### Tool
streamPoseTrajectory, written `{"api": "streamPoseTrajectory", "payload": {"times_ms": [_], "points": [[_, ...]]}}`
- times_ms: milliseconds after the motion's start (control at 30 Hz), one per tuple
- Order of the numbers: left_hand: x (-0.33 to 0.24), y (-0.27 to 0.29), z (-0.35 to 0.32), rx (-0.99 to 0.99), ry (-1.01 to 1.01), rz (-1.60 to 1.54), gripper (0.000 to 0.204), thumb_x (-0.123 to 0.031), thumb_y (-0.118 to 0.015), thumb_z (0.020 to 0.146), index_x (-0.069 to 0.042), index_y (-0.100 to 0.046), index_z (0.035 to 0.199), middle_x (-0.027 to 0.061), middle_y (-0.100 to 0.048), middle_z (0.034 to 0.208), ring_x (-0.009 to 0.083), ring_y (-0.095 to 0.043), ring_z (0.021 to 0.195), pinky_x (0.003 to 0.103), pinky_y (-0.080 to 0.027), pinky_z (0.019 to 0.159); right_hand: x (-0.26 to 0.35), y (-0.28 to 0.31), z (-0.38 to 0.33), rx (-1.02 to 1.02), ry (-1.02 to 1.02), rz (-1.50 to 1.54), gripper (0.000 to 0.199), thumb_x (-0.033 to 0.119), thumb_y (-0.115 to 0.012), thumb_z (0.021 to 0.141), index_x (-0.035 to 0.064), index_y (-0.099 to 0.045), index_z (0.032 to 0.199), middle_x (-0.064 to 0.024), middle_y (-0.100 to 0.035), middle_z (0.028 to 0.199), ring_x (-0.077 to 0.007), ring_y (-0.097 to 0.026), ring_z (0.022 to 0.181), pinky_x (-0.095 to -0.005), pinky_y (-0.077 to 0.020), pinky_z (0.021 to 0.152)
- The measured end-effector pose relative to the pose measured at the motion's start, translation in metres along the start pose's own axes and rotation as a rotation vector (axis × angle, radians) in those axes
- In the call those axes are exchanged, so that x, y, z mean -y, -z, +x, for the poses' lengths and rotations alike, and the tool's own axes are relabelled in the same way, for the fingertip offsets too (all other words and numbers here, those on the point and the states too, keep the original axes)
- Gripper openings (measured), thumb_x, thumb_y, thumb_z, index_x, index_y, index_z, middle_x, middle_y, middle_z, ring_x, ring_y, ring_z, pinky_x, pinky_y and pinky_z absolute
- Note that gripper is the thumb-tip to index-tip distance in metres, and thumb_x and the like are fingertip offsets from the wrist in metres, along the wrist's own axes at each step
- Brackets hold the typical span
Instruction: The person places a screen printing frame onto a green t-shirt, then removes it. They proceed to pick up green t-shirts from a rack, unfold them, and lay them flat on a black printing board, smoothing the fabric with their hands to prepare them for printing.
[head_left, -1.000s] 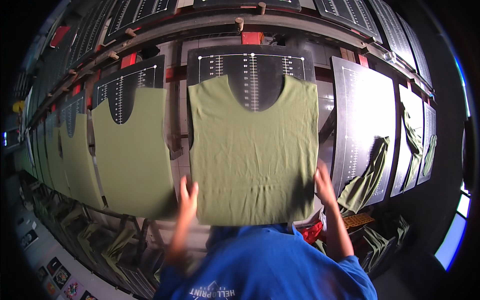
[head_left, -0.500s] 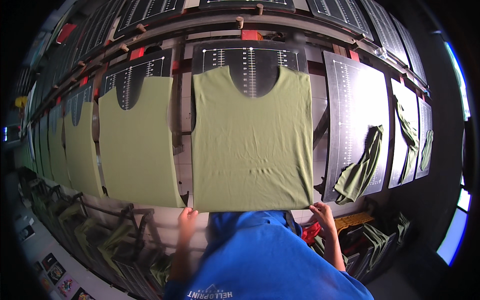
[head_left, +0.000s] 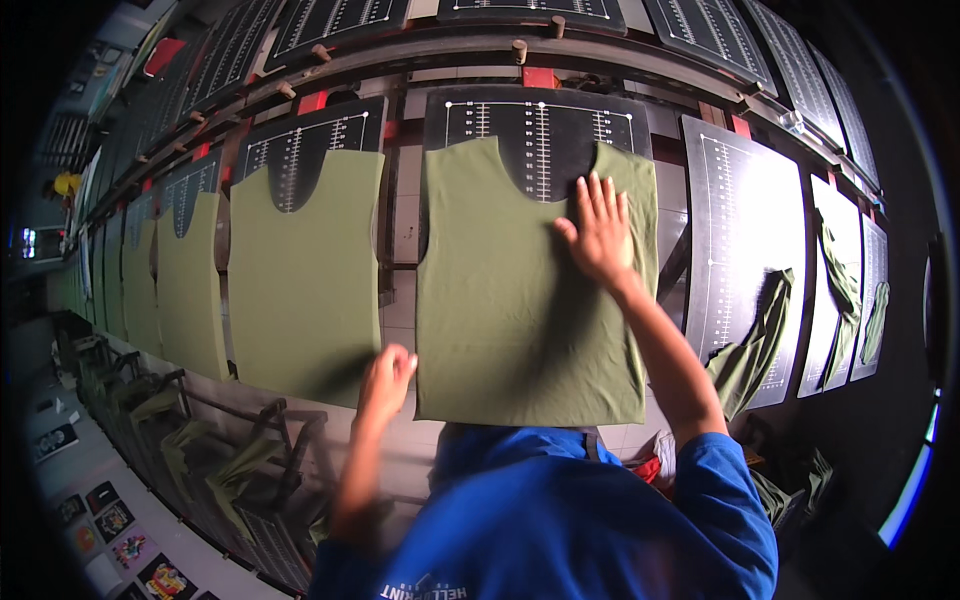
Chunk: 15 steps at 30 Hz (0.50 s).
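An olive-green sleeveless shirt panel lies flat on a black printing board with white ruler marks. My right hand rests flat on its upper right part, fingers spread. My left hand is at the panel's lower left corner, fingers curled; whether it pinches the cloth is unclear. My blue sleeves fill the lower edge.
To the left a row of boards carries more green panels. On the right a bare black board has a crumpled green garment hanging at its lower edge, with more beyond. Racks with green cloth stand below left.
The panel has been drawn down the board. My right hand moved from the bottom hem up onto the upper right of the cloth. My left hand stayed near the lower left corner.
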<state>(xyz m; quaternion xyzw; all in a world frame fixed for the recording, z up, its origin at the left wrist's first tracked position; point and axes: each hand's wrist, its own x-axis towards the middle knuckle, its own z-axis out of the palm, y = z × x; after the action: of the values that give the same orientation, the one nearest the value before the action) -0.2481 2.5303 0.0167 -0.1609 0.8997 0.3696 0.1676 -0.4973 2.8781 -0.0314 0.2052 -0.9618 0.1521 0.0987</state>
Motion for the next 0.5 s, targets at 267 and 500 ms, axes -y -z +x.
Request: {"api": "streamPoseTrajectory", "payload": {"times_ms": [267, 500], "points": [[-0.087, 0.002, 0.285, -0.618, -0.278, 0.035, 0.035, -0.021, -0.069, 0.092, -0.002, -0.057, 0.119, 0.0197, -0.063, 0.107, 0.0391, -0.059, 0.104, 0.047, -0.048, 0.093, 0.168, 0.009, -0.167, 0.724, 0.99, 0.28, 0.083, 0.064, -0.043, 0.095, 0.0149, -0.024, 0.159, -0.0034, -0.021, 0.167, -0.0225, -0.018, 0.154, -0.0442, -0.0097, 0.127], [-0.099, -0.005, 0.313, -0.427, -0.278, -0.07, 0.028, -0.017, -0.072, 0.087, -0.001, -0.056, 0.104, 0.0224, -0.064, 0.105, 0.0413, -0.062, 0.098, 0.048, -0.049, 0.086, 0.069, -0.028, 0.041, 0.471, 0.793, 0.2, 0.083, 0.064, -0.042, 0.096, 0.0095, -0.028, 0.157, -0.0093, -0.029, 0.163, -0.0256, -0.023, 0.152, -0.0447, -0.0145, 0.127]]}}
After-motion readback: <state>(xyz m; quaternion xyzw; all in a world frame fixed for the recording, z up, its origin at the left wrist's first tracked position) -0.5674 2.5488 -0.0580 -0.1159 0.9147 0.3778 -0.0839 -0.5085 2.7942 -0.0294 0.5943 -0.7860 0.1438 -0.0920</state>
